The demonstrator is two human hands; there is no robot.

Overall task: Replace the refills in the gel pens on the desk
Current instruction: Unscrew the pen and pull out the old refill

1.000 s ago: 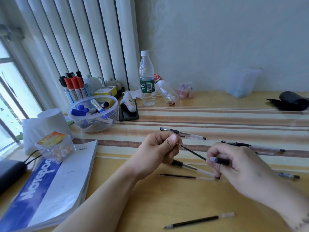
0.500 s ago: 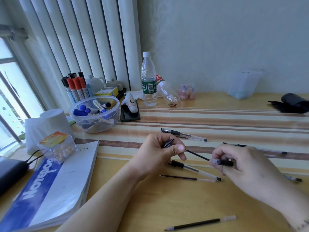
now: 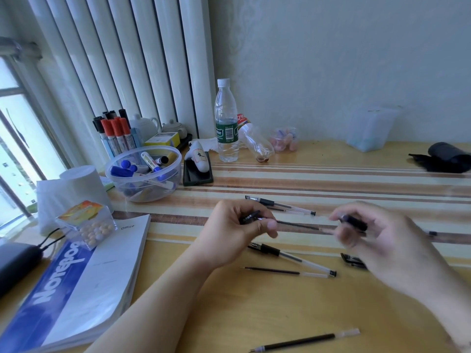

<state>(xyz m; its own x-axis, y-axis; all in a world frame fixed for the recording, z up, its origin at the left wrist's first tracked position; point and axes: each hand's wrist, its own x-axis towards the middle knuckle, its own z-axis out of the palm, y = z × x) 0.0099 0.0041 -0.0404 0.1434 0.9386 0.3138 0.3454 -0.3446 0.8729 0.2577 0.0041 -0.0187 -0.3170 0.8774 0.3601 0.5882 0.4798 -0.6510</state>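
2 hands [image 3: 237, 230] up; 2 whole gel pens [image 3: 280, 205] lying; 2 loose refills [image 3: 285, 271]; 1 water bottle [image 3: 226, 123]; 3 red-capped markers [image 3: 116, 131].

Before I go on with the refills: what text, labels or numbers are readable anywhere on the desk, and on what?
"Notebook", white on blue, seen upside down: notebook cover.
"Office", small, on the same cover's white part.
Green label with a barcode on the upright water bottle: too small to read.
Red label on the bottle lying down: too blurred.
Black mark on the white object lying on the black case: unreadable.
Markers, pens: no legible print.
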